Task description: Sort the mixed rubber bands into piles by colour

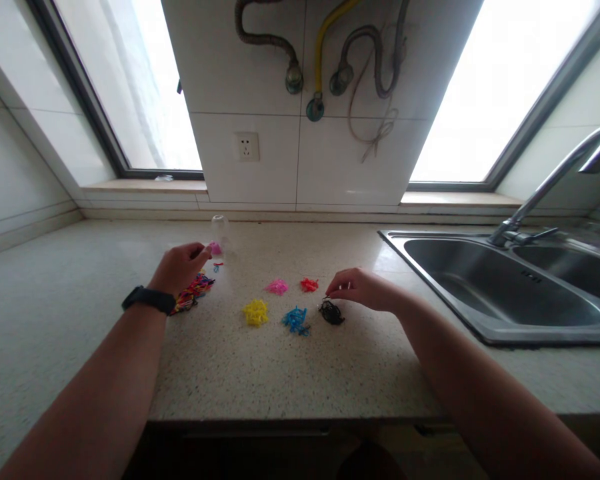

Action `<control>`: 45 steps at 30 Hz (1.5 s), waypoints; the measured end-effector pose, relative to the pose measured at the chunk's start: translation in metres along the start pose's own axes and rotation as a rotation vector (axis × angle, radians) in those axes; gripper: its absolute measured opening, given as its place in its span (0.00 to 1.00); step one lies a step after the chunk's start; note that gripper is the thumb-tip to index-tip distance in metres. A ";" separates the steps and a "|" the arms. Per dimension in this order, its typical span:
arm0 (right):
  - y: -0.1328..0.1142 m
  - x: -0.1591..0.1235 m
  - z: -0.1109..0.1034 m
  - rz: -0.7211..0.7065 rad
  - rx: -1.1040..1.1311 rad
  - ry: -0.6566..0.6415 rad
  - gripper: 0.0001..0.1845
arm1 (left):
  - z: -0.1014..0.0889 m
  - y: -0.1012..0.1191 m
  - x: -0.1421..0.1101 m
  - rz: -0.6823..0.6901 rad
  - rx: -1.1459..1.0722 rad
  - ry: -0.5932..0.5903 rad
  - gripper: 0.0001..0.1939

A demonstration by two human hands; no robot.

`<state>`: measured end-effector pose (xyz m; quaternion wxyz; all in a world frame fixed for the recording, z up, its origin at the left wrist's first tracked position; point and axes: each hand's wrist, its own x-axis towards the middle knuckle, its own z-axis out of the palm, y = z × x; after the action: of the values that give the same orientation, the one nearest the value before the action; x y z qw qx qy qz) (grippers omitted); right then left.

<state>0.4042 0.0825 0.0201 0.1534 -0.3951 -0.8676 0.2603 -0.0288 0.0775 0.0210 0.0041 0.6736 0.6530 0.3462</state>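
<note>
We judge the black pile (332, 312) to be loose, very light strands, soft and perhaps springy, likely to tangle and cling to each other but hard to break; one strand is best pinched at a loose end along the pile's edge. It looks thin, dark and curled, a small heap on the counter (300, 380), just beside the blue pile (295, 321), with the red pile (309, 285), pink pile (277, 287) and yellow pile (255, 313) near. Our right hand (367, 290) has its fingertips drawn close at the black pile's far edge; we cannot tell whether they grip a strand. Our left hand (176, 268) reaches beyond the mixed pile (197, 292), finger and thumb close at a pink clump (215, 248) by the clear cup (220, 225); we cannot tell whether it is held.
</note>
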 end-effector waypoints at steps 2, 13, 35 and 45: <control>0.002 0.000 0.000 0.006 -0.016 -0.016 0.11 | 0.000 0.002 -0.001 0.002 0.006 -0.013 0.23; 0.002 -0.002 0.000 0.036 0.029 -0.137 0.12 | 0.000 0.009 -0.003 -0.011 -0.002 -0.012 0.23; 0.006 -0.001 0.001 0.109 0.015 -0.106 0.22 | 0.010 -0.001 0.001 0.037 -0.054 0.081 0.20; 0.003 0.000 0.000 0.115 0.002 -0.120 0.24 | 0.030 -0.031 0.008 0.054 0.344 -0.042 0.15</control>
<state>0.4060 0.0848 0.0184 0.0866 -0.4280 -0.8506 0.2928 -0.0426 0.1027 -0.0124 -0.1069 0.6887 0.6841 0.2152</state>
